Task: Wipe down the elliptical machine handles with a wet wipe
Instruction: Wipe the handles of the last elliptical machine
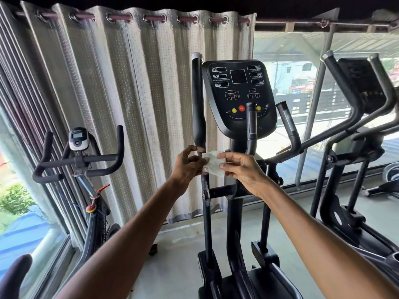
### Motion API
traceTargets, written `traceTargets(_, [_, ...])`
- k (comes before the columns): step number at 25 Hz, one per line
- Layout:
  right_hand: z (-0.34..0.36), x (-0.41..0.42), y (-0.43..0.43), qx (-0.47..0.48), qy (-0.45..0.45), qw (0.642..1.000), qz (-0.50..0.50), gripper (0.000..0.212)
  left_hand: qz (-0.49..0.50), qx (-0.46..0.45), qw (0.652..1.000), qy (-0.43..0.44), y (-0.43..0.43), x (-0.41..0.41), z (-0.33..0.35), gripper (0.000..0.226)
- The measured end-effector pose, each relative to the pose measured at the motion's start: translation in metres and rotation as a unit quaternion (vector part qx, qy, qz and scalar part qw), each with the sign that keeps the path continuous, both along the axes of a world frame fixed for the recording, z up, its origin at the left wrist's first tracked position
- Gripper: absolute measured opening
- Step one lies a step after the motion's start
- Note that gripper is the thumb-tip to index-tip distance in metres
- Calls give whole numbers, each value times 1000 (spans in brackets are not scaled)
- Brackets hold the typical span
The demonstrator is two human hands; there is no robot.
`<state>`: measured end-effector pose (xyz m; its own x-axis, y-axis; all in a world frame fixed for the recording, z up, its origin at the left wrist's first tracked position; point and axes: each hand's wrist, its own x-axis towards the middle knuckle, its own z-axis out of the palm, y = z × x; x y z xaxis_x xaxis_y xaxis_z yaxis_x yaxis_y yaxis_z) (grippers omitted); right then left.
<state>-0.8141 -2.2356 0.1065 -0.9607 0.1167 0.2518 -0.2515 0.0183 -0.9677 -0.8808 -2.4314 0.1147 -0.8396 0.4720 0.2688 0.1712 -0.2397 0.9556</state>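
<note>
1. While you hold the wet wipe (213,164) just below the console (239,93), toward its lower left corner, both hands are on it and no handle is being rubbed.
2. Your left hand (187,167) has its fingers curled, with thumb and fingertips nipping the wipe's left edge and nothing else in them.
3. Your right hand (241,169) pinches the right edge between thumb and forefinger, and the other fingers are loosely bent beneath.
4. The wipe is white and crumpled between the two pinches. My read is that you're opening or refolding it, so the wiping proper has not yet begun.
5. Here's the line that matters: the tall handle (198,100) runs up the console's left side with its long axis close to vertical. Its lower end sits just above your left fingertips, though I cannot tell if they touch.
6. Your left hand is the nearer one, so I'd judge the move goes upward along that axis, toward the silver cap above the console's top edge.
7. The short handle (251,128) curves up before the console's lower middle, just above your right hand. The angled handle (288,124) leans off the console's right side, well apart from both hands.
</note>
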Motion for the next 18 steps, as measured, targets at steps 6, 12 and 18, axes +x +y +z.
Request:
traceTargets(6, [14,-1,3,-40,10,999,22,48,-5,-6,999,48,4,-4,5,34])
traceTargets(12, [32,-5,3,-44,69,996,21,48,15,-11,999,50,2,-2,29,49])
traceTargets(18, [65,-10,3,4,103,995,10,36,6,40,996,81,1,-7,65,45])
